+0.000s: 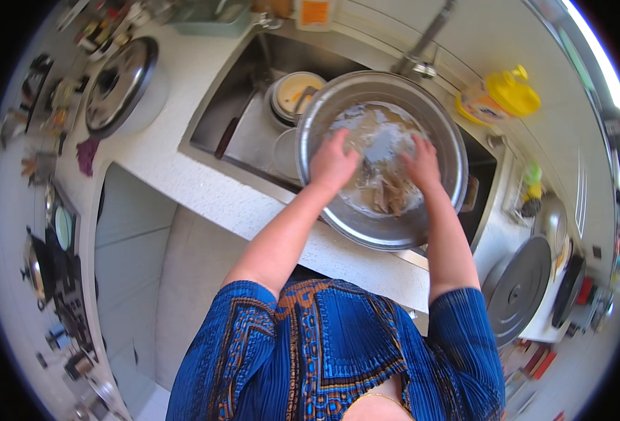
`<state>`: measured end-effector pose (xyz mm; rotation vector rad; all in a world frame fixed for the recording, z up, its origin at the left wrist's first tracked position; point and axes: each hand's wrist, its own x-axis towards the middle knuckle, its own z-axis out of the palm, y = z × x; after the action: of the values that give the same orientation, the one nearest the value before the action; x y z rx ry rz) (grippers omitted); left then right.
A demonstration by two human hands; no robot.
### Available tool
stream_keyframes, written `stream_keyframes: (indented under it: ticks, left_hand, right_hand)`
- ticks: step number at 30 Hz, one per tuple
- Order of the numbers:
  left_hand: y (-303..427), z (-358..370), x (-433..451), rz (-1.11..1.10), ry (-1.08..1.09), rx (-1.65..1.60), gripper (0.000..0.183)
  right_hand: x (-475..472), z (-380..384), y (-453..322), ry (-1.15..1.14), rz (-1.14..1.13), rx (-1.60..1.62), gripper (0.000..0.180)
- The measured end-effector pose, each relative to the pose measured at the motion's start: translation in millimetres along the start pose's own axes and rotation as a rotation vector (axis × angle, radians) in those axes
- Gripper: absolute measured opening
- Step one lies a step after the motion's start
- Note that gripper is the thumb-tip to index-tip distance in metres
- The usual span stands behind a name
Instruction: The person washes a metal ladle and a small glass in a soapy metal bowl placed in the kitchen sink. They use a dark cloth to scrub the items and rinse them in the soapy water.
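Observation:
A large metal pot point(394, 238) with side handles rests over the sink, holding cloudy, foamy water point(389, 150). My left hand point(335, 162) is over the left part of the water, thumb and fingers apart, with nothing visible in it. Opposite it, my right hand point(423, 162) is over the right part, its fingers also spread. Both hands are slightly blurred, and I cannot tell whether the fingertips dip below the surface. A soft, brownish piece point(390, 198) of something lies in the water nearer to me, between my wrists; its kind is unclear.
Left of the pot, stacked bowls point(297, 94) stand in the steel sink point(226, 110). Behind it rises a faucet point(418, 58), with a yellow jug point(499, 97) to its right. A lidded pot point(123, 87) and a purple cloth point(87, 156) occupy the left counter. A big grey lid point(518, 292) leans at right.

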<state>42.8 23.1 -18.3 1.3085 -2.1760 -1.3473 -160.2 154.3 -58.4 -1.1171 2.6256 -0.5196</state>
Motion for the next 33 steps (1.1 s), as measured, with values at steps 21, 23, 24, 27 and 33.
stream_keyframes:
  ticks: [21, 23, 24, 27, 33]
  left_hand:
    - [-3.0, 18.2, 52.2, -0.115, -0.079, 0.343, 0.055]
    - [-1.6, 20.0, 52.2, -0.118, -0.103, 0.351, 0.055]
    - [-2.1, 21.2, 53.1, -0.110, -0.105, 0.347, 0.055]
    - [-7.9, 26.0, 56.6, -0.086, -0.105, 0.321, 0.055]
    - [-29.6, 35.6, 63.3, 0.019, -0.057, 0.223, 0.055]
  right_hand:
    - [-4.0, -121.6, -70.4, -0.009, -0.174, 0.898, 0.028]
    - [-4.1, -134.2, -76.1, -0.011, -0.150, 1.042, 0.027]
    - [-6.2, -143.4, -83.0, -0.009, -0.145, 1.093, 0.026]
    - [-5.0, -158.3, -93.8, 0.039, -0.194, 1.133, 0.026]
    - [1.1, -138.0, -79.8, 0.061, -0.105, 1.118, 0.032]
